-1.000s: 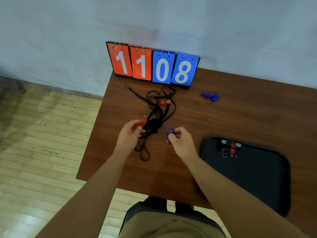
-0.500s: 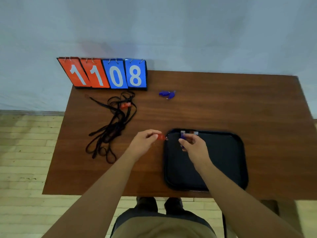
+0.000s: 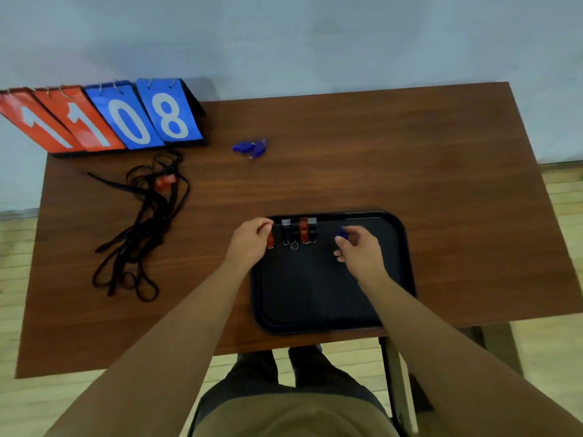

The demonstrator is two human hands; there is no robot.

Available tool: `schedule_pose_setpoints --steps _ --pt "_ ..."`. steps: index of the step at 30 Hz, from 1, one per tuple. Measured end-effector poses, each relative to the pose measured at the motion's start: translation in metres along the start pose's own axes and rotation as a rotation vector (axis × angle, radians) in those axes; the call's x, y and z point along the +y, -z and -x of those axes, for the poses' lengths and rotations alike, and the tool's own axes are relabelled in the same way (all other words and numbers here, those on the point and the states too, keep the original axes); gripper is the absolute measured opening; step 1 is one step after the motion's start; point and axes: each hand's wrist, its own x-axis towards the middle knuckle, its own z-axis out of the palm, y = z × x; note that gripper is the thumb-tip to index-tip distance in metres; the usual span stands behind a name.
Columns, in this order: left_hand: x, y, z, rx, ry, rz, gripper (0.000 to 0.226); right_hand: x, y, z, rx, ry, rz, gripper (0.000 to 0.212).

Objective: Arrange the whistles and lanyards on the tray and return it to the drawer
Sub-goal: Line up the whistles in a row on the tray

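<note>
A tabletop flip scoreboard (image 3: 104, 119) stood at the far left corner of the brown wooden table (image 3: 347, 159). Its two orange cards each showed a white 1, and its two blue cards showed a white 0 and 8, reading 1108.

A single wide-angle view looks from the person's head, forward and steeply down onto the table (image 3: 347, 152). It faces the far wall (image 3: 315, 36), with the table's near edge and the person's legs at the bottom. Both forearms reach in from the near side. The floor (image 3: 19, 279) shows at left and right. Straight edges bow near the borders.
</note>
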Motion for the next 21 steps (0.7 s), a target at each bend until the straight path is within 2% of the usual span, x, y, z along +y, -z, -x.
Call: schedule_pose_setpoints --steps 3,8,14,18,21 --pt "0.009 -0.006 -0.003 0.037 0.021 -0.062 0.029 0.004 -0.006 -0.013 -0.032 0.006 0.063 0.032" --pt "0.009 -0.013 0.000 0.119 0.038 -0.085 0.011 0.006 -0.017 -0.027 -0.028 0.074 0.277 0.029" --pt "0.010 -0.016 0.003 0.250 -0.030 -0.110 0.014 0.009 -0.029 -0.036 0.015 0.108 0.405 0.024" --pt "0.010 -0.019 0.001 0.250 -0.047 -0.108 0.023 0.009 -0.028 -0.034 -0.008 0.111 0.405 0.033" --pt "0.007 -0.020 0.001 0.243 -0.046 -0.080 0.031 0.008 -0.027 -0.032 -0.013 0.113 0.378 0.033"
